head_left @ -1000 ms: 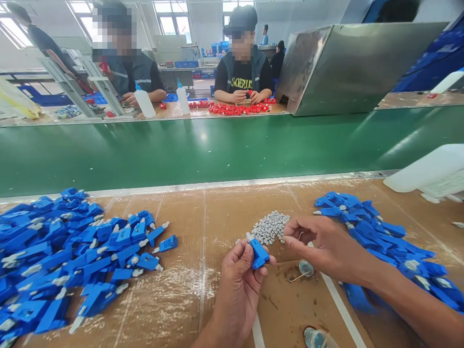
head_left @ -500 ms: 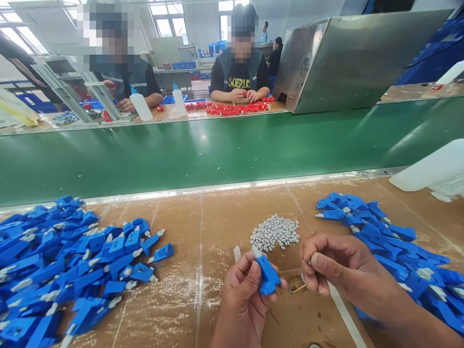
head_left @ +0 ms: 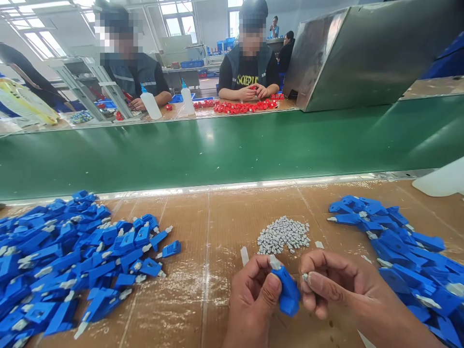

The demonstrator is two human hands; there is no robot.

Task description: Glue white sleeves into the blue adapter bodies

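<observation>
My left hand [head_left: 255, 297] is closed around a blue plastic part [head_left: 288, 292] with a pale grey tip pointing up and away. Just to its right, my right hand [head_left: 335, 285] pinches a small grey piece [head_left: 305, 277] between thumb and forefinger, close to the blue part but apart from it. Beyond both hands lies a heap of small grey pieces [head_left: 282, 234] of similar look. Blue parts with pale tips are piled on the left [head_left: 90, 261], and another pile of blue parts [head_left: 406, 256] sits beside my right forearm.
A green conveyor belt [head_left: 217, 150] runs across behind the cardboard-covered table [head_left: 188, 299]. Across it, two people sit at a bench with red parts [head_left: 242, 106] and white squeeze bottles [head_left: 151, 105]. A large metal housing [head_left: 348, 63] stands over the belt's far side. A white container [head_left: 442, 179] is at right.
The blue part in my left hand has turned, and my right hand has come nearer to it. The small grey piece in my right fingers shows more clearly. The whole view has shifted slightly.
</observation>
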